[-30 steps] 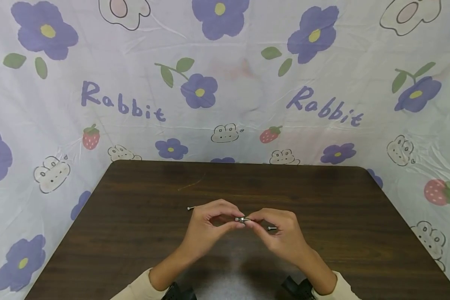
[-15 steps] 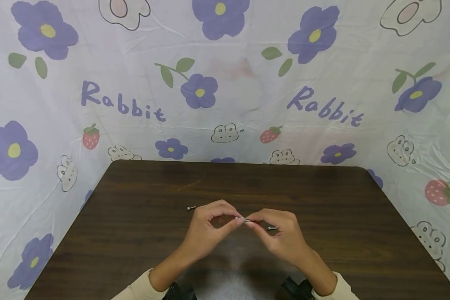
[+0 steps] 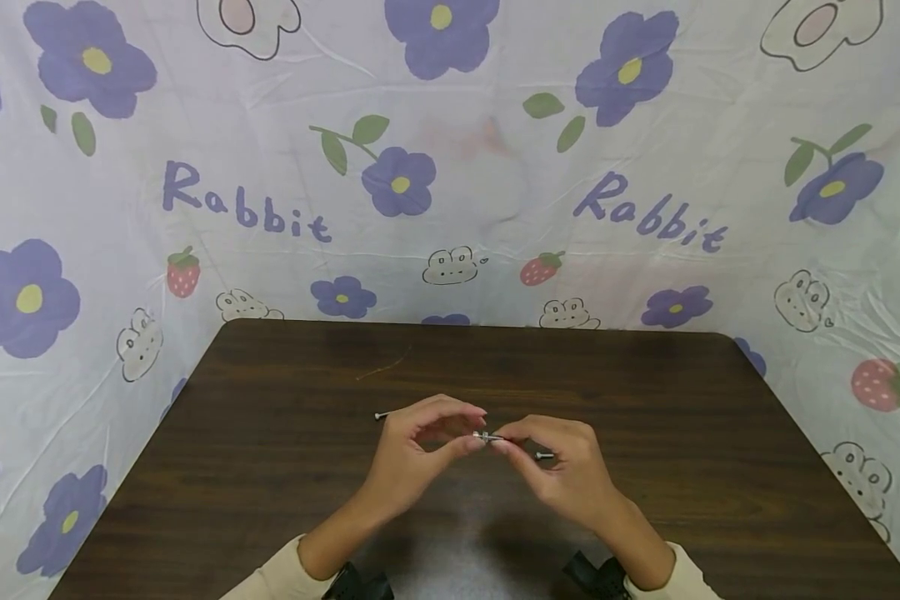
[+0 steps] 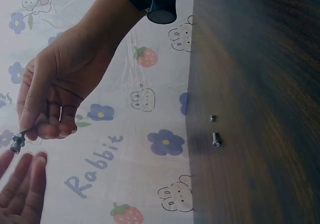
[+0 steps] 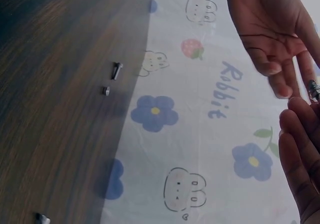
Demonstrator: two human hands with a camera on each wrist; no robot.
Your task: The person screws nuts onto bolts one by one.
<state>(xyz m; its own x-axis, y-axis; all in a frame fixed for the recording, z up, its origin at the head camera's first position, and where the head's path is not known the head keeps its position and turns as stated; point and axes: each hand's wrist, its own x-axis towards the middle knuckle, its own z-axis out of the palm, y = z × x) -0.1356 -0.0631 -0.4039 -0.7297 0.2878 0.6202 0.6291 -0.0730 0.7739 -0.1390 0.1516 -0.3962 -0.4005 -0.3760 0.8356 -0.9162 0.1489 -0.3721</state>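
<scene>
My right hand [image 3: 577, 458] pinches the shank of a small metal bolt [image 3: 487, 437] between thumb and index finger. A wider ring, like a nut, sits on it near the head. On the other side is my left hand [image 3: 408, 446], its index finger lifted away and its thumb close by the bolt's head end. Whether that thumb touches the bolt I cannot tell. In the left wrist view the bolt [image 4: 18, 142] points down from the right hand's fingertips. The left hand's fingers are spread apart in the right wrist view.
Behind the right hand lies a loose bolt [image 3: 544, 456], and another bolt [image 3: 382, 416] is partly hidden beyond the left hand. A small nut [image 4: 212, 118] lies near a bolt [image 4: 216, 140] on the dark wooden table [image 3: 270, 417]. A printed cloth [image 3: 487, 200] hangs behind.
Half a second ago my left fingertips pinched the bolt's head end and covered it. Now the left index finger has risen off and the end shows. My right hand holds nearly still.
</scene>
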